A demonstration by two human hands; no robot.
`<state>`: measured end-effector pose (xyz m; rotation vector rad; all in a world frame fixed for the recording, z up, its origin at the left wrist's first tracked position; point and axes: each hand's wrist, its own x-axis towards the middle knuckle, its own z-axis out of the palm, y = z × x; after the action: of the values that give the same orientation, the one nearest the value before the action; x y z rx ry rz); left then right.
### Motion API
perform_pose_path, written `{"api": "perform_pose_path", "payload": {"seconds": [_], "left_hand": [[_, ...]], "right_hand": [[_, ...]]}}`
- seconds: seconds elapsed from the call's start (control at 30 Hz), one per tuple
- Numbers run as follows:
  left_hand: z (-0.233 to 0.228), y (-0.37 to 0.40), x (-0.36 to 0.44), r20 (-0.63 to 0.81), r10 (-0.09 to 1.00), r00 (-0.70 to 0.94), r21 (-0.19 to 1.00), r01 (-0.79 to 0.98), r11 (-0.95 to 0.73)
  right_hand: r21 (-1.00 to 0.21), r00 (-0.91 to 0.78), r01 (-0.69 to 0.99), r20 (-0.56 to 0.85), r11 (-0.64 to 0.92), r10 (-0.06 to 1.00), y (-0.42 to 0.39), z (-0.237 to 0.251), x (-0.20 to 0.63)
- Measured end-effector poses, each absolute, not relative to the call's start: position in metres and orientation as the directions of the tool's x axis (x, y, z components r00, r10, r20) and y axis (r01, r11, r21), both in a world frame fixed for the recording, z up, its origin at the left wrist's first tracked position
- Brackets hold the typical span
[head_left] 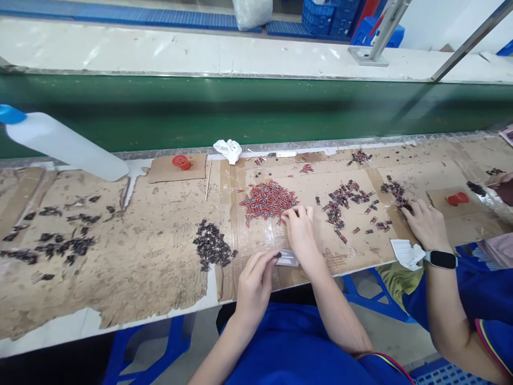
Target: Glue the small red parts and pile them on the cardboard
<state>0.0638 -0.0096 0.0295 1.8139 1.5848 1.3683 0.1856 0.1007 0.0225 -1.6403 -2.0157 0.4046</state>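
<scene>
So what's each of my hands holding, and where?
Left hand pinches a small dark piece at its fingertips; right hand reaches the red pile, grip unclear.

two red caps, one spray bottle, one rag

The left hand is near, its fingers pinched together pointing right; the right hand reaches farther, palm down, fingers curled.
</scene>
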Motion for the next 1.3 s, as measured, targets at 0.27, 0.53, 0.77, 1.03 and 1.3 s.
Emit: {"api": "perform_pose_path", "payload": {"seconds": [0.27,0.53,0.77,1.03,1.3], "left_hand": [[0.023,-0.003,0.059,0.487,0.86,-0.15,0.748,0.58,-0.323],[0.027,0.0,0.029,0.287,0.866,-0.409,0.903,0.416,-0.103],[0.029,0.0,0.028,0.25,0.871,-0.422,0.916,0.394,-0.071],[0.039,0.002,0.031,0.286,0.886,-0.365,0.918,0.371,-0.143],[0.045,0.0,0.035,0.142,0.907,-0.396,0.975,0.214,-0.059]], "right_hand": [[-0.895,-0.029,0.41,0.181,0.176,0.983,0.058,0.055,0.178],[-0.998,-0.078,0.06,-0.005,-0.001,0.997,0.046,0.045,0.161],[-0.983,-0.168,-0.065,-0.158,-0.171,0.973,0.05,0.05,0.157],[-0.97,-0.195,-0.14,-0.171,-0.2,0.966,0.051,0.048,0.153],[-0.999,-0.136,-0.045,0.003,-0.003,0.991,0.045,0.047,0.153]]}}
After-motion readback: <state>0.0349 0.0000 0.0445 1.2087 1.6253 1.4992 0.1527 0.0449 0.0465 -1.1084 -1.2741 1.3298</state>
